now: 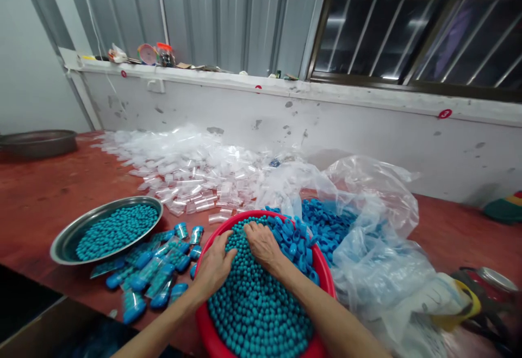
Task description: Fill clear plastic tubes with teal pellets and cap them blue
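Note:
A red basin in front of me is full of round teal beads, with blue plastic caps heaped along its far right side. My left hand is over the basin's left rim, thumb and forefinger apart, with nothing visible between them. My right hand reaches down to the beads near the far rim. Its fingers are bent and close together; their tips are partly hidden, and what they hold, if anything, cannot be made out. Left of the basin lie several bead-filled clear containers with blue caps.
A metal dish of teal beads stands at left. Many clear plastic tubes spread along the wall. A clear plastic bag with blue caps lies right of the basin. A dark basin sits far left on the red table.

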A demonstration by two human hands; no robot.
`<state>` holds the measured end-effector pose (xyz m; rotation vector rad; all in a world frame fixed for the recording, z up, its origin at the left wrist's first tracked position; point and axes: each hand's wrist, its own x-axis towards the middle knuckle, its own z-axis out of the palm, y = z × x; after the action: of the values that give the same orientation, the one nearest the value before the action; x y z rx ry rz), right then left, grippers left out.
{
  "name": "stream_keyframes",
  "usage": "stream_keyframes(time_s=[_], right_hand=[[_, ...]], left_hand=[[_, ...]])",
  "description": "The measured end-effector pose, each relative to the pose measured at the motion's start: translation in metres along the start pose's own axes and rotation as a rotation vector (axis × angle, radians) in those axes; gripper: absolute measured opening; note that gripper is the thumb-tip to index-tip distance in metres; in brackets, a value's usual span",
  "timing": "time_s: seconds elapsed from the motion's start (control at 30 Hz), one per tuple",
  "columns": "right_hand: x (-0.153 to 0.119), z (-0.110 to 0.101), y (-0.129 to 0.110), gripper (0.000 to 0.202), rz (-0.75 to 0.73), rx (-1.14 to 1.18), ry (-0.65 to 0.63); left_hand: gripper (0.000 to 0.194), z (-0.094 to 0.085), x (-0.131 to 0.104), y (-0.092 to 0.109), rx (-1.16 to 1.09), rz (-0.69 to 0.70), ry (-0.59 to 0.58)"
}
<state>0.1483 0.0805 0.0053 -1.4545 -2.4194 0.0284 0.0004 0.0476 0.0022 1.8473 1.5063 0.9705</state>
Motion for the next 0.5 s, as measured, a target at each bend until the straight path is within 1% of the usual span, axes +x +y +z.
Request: stream_keyframes(time_s=[0.03,0.07,0.17,0.2,0.23,0.33,0.4,0.43,0.5], right_hand=[[-0.008,-0.002,-0.001,0.021,0.004,0.036,-0.002],[-0.017,-0.003,-0.003,0.02,0.009,0.099,-0.012],[-0.049,-0.006,-0.012,0.016,0.034,0.374,-0.067],[-0.06,-0.008,-0.015,0.015,0.044,0.427,-0.089],[-0.071,-0.01,-0.016,0.017,0.058,0.426,-0.11],[-0.097,-0.023,-0.011,0.025,0.156,0.21,-0.17],[-0.108,-0.036,0.001,0.02,0.27,0.068,-0.182],[-0.112,-0.042,0.008,0.019,0.326,0.014,-0.179],[-0.119,-0.053,0.022,0.019,0.414,-0.065,-0.168]], left_hand=[[0.044,0.003,0.0,0.002,-0.034,0.002,-0.005],[0.042,0.005,0.0,0.005,-0.08,0.006,-0.036],[0.029,0.014,-0.01,0.016,-0.227,-0.001,-0.234],[0.025,0.016,-0.015,0.019,-0.242,-0.007,-0.29],[0.022,0.018,-0.02,0.021,-0.225,-0.01,-0.32],[0.016,0.021,-0.03,0.021,-0.01,-0.002,-0.35],[0.014,0.023,-0.03,0.018,0.128,-0.026,-0.411],[0.013,0.026,-0.029,0.017,0.155,-0.048,-0.451],[0.01,0.037,-0.025,0.016,0.135,-0.093,-0.515]])
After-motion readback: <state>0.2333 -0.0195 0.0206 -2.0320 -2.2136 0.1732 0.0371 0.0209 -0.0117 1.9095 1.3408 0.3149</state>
